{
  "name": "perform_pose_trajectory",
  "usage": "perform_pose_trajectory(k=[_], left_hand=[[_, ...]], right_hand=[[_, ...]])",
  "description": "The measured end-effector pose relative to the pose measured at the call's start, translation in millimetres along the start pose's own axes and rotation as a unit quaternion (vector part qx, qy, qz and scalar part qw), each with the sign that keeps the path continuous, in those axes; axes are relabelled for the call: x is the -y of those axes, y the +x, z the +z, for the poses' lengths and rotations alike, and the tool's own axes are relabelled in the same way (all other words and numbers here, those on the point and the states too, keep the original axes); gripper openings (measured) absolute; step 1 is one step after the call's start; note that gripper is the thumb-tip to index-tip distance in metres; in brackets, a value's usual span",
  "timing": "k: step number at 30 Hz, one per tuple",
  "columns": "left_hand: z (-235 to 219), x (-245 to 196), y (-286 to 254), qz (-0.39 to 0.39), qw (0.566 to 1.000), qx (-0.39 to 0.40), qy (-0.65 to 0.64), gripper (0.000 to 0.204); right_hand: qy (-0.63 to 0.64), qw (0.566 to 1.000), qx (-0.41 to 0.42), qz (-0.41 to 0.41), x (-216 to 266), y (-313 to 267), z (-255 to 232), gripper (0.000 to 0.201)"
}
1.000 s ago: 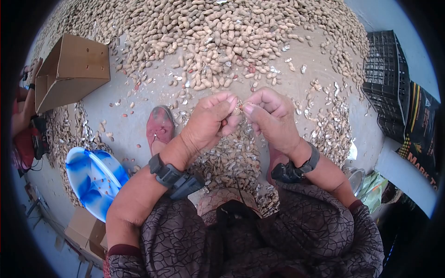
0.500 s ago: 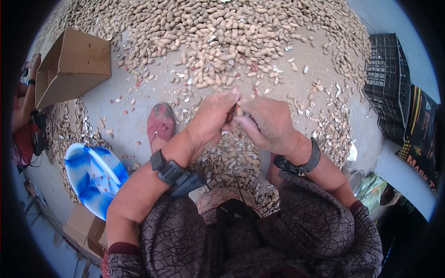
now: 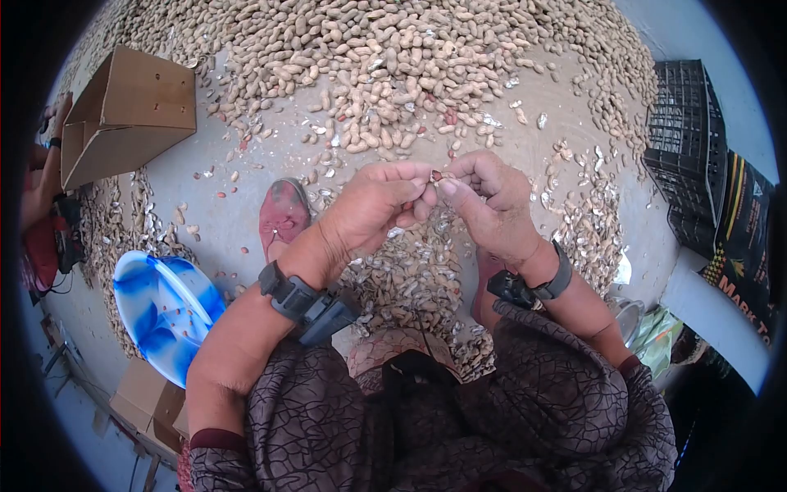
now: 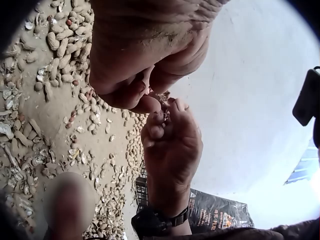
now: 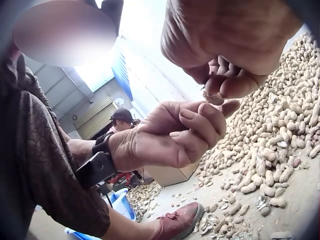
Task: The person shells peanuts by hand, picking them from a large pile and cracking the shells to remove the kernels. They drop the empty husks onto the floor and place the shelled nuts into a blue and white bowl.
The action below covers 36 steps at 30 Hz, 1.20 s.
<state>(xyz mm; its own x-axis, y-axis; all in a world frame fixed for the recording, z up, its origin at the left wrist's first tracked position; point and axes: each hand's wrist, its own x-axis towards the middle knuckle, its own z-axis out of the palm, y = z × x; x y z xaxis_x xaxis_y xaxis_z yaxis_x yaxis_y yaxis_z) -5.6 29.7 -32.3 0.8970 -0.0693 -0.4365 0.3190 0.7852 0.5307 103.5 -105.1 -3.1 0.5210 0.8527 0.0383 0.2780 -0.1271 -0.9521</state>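
Note:
Both hands meet at the fingertips above a heap of cracked shells (image 3: 410,275). A small peanut (image 3: 437,175) with reddish kernel and pale shell lies between them. The left hand (image 3: 369,205) pinches its near side, thumb against forefinger, other fingers curled. The right hand (image 3: 498,205) pinches the other side with thumb and forefinger. In the right wrist view a piece of shell (image 5: 213,98) sits between the right fingers and the left fingertips. The left wrist view shows brownish shell (image 4: 164,97) where the hands meet; the palm side of the left hand hides part.
Unshelled peanuts (image 3: 393,49) form a large pile ahead. A cardboard box (image 3: 147,98) and a blue-white basin (image 3: 156,307) holding a few kernels stand at the left, a black crate (image 3: 684,139) at the right. A red shoe (image 3: 283,217) is beside the left hand. Another person sits far left.
The right hand has turned, its thumb and forefinger now showing at the peanut. The hands were closer together half a second ago, and the reddish kernel shows more clearly now.

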Motion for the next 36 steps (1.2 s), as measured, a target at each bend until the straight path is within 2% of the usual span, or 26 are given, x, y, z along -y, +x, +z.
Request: perform_pose_trajectory(k=[2,5,9,15,17,18,20,23,27,33,35,36], left_hand=[[3.5,-1.7,-0.4,-0.007,0.998,-0.042,0.053,0.032],[7.8,-4.9,-2.6,0.010,0.991,-0.058,0.119,0.030],[5.8,-3.3,-1.4,0.005,0.985,-0.040,0.165,0.029],[7.1,-4.3,-3.3,0.011,0.983,-0.045,0.179,0.026],[7.7,-4.1,-3.6,0.043,0.979,-0.054,0.194,0.020],[8.5,-3.9,-3.9,0.043,0.979,-0.054,0.194,0.020],[10.4,-3.7,-3.5,0.071,0.975,-0.115,0.177,0.015],[7.5,1.7,-0.2,0.094,0.967,-0.108,0.210,0.013],[7.8,4.2,-0.1,0.103,0.961,-0.123,0.226,0.011],[6.1,7.3,0.6,0.077,0.927,-0.115,0.349,0.008],[9.2,13.6,1.2,0.147,0.919,-0.123,0.344,0.008],[12.3,14.3,1.2,0.146,0.919,-0.123,0.344,0.008]], right_hand=[[0.071,0.990,-0.006,0.122,3.0,1.8,-4.2,0.007],[0.091,0.981,-0.009,0.170,-1.0,2.1,-6.8,0.006],[0.074,0.983,-0.018,0.168,-4.4,3.3,-5.5,0.006],[0.116,0.967,-0.019,0.225,0.8,7.8,-6.3,0.011],[0.206,0.943,0.012,0.259,-2.4,6.9,-9.4,0.013],[0.206,0.943,0.012,0.259,-4.9,6.2,-10.6,0.013],[0.238,0.927,0.052,0.285,-9.2,5.2,-12.3,0.016],[0.246,0.915,0.074,0.311,-8.3,6.0,-10.5,0.019],[0.249,0.908,0.084,0.326,-9.3,6.7,-10.6,0.019],[0.241,0.909,0.123,0.318,-11.0,9.7,-12.4,0.020],[0.301,0.874,0.157,0.348,-14.8,10.1,-11.0,0.021],[0.302,0.874,0.156,0.348,-15.9,10.4,-10.6,0.021]])
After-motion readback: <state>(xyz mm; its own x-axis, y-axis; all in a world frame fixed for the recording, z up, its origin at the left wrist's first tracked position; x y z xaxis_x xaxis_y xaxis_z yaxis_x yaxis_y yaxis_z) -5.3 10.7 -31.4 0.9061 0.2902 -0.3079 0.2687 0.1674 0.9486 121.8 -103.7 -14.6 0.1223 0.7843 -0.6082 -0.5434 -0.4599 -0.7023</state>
